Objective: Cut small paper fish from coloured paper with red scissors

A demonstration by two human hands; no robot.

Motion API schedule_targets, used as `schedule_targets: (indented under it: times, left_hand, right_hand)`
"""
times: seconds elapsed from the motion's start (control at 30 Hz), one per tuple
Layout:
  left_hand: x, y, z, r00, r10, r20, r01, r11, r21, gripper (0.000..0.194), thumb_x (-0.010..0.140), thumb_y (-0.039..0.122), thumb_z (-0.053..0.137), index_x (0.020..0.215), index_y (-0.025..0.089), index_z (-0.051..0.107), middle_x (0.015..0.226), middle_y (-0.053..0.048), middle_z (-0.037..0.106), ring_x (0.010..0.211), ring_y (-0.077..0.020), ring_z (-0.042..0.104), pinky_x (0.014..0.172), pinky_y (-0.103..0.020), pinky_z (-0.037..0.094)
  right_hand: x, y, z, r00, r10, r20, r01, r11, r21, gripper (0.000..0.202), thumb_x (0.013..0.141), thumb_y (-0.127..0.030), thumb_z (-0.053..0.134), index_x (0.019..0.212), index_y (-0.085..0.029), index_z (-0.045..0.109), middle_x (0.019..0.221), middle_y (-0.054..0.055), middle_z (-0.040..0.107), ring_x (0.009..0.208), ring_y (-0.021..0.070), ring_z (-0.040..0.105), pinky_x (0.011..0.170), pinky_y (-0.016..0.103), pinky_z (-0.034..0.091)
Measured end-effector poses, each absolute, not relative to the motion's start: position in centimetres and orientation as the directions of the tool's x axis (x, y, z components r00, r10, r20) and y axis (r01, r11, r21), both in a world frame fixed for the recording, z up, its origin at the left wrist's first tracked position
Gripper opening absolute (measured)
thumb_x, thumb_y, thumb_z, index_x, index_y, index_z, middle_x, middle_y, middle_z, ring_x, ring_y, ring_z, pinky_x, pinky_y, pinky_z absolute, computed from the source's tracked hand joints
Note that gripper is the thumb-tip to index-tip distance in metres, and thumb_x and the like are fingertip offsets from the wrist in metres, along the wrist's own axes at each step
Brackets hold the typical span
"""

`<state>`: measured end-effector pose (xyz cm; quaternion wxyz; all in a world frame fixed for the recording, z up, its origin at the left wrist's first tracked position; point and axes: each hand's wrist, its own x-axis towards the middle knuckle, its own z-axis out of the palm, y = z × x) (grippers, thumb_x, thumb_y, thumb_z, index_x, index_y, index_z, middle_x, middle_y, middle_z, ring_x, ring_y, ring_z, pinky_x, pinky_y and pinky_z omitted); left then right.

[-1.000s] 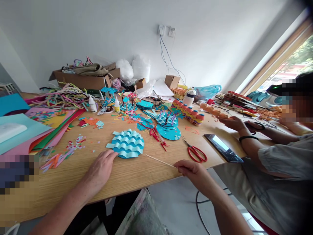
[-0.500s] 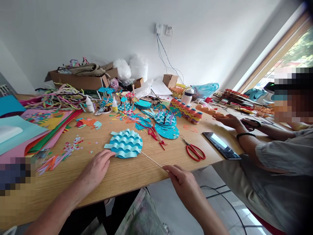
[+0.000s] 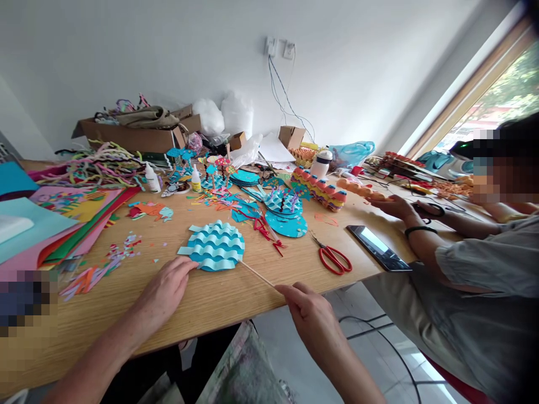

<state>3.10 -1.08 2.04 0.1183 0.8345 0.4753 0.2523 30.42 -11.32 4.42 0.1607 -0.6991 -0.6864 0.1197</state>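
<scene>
A round blue paper piece [image 3: 217, 246] with wavy light-blue strips across it lies on the table in front of me. My left hand [image 3: 172, 280] pinches its lower left edge, the fingertips partly hidden there. From the tip of my right hand [image 3: 304, 303], a thin wooden stick [image 3: 257, 273] runs up and left to the disc's right edge. Thumb and fingers are closed round the stick's near end. Whether the stick is attached to the paper or only touches it, I cannot tell. Red-handled scissors [image 3: 332, 259] lie open to the right.
Paper scraps [image 3: 120, 252] and coloured sheets [image 3: 90, 224] cover the left side. Glue bottles [image 3: 152, 179], blue paper crafts [image 3: 286, 216] and a painted egg carton [image 3: 319, 189] stand farther back. A tablet [image 3: 379, 248] lies by a co-worker's arms [image 3: 425, 235] on the right.
My right hand and the stick have shifted very slightly left and up. The paper disc and my left hand stay almost in place.
</scene>
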Motion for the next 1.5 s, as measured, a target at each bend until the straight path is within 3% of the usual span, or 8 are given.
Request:
schedule_targets:
  times: [0.23, 0.73, 0.93, 1.03, 1.2, 1.5]
  left_hand:
    - [3.0, -1.0, 1.9, 0.428, 0.851, 0.305, 0.732, -0.524, 0.435, 0.039, 0.077, 0.021, 0.027, 0.092, 0.017, 0.063, 0.1, -0.01, 0.063, 0.095, -0.0201, 0.059, 0.088, -0.034, 0.045]
    - [3.1, -1.0, 2.0, 0.399, 0.863, 0.312, 0.729, -0.504, 0.463, 0.038, 0.077, 0.021, 0.028, 0.091, 0.019, 0.063, 0.1, -0.009, 0.063, 0.095, -0.0199, 0.059, 0.089, -0.034, 0.045]
    - [3.0, -1.0, 1.9, 0.407, 0.864, 0.297, 0.735, -0.503, 0.455, 0.04, 0.077, 0.023, 0.027, 0.092, 0.016, 0.064, 0.101, -0.011, 0.063, 0.096, -0.0211, 0.059, 0.089, -0.035, 0.045]
    - [2.9, -0.9, 1.7, 0.389, 0.87, 0.304, 0.735, -0.492, 0.467, 0.039, 0.077, 0.025, 0.029, 0.091, 0.017, 0.065, 0.101, -0.01, 0.063, 0.095, -0.0209, 0.06, 0.088, -0.035, 0.046]
    - [2.7, -0.7, 1.5, 0.372, 0.873, 0.316, 0.72, -0.486, 0.496, 0.038, 0.076, 0.026, 0.031, 0.089, 0.019, 0.066, 0.102, -0.01, 0.064, 0.094, -0.0208, 0.061, 0.087, -0.034, 0.047]
    - [2.4, -0.7, 1.5, 0.319, 0.9, 0.298, 0.696, -0.436, 0.571, 0.036, 0.074, 0.029, 0.036, 0.093, 0.021, 0.066, 0.105, -0.007, 0.066, 0.099, -0.0211, 0.06, 0.091, -0.034, 0.045]
  right_hand:
    - [30.2, -11.5, 4.4, 0.022, 0.995, 0.096, 0.951, 0.009, -0.31, 0.043, 0.08, -0.004, 0.038, 0.101, -0.029, 0.065, 0.085, 0.003, 0.062, 0.077, 0.017, 0.06, 0.062, 0.023, 0.039]
    - [31.1, -11.4, 3.1, -0.011, 0.954, 0.298, 0.934, 0.116, -0.338, 0.033, 0.084, -0.009, 0.038, 0.093, -0.023, 0.066, 0.082, 0.004, 0.062, 0.079, 0.0181, 0.057, 0.064, 0.025, 0.04]
    - [32.4, -11.4, 2.9, 0.08, 0.918, 0.389, 0.877, 0.121, -0.465, 0.028, 0.086, -0.019, 0.039, 0.086, -0.02, 0.066, 0.077, 0.004, 0.061, 0.068, 0.0142, 0.058, 0.061, 0.022, 0.042]
    - [33.0, -11.2, 3.0, 0.15, 0.916, 0.371, 0.895, 0.034, -0.445, 0.027, 0.085, -0.021, 0.039, 0.088, -0.019, 0.066, 0.081, 0.004, 0.063, 0.072, 0.0151, 0.06, 0.062, 0.023, 0.042]
    - [33.1, -10.1, 3.7, 0.226, 0.933, 0.28, 0.942, -0.136, -0.307, 0.025, 0.083, -0.017, 0.04, 0.089, -0.02, 0.063, 0.087, 0.004, 0.065, 0.077, 0.0175, 0.061, 0.061, 0.025, 0.039]
    - [32.4, -8.1, 4.2, 0.221, 0.959, 0.179, 0.956, -0.177, -0.233, 0.024, 0.084, -0.013, 0.04, 0.087, -0.018, 0.064, 0.087, 0.006, 0.063, 0.082, 0.0181, 0.059, 0.063, 0.025, 0.037]
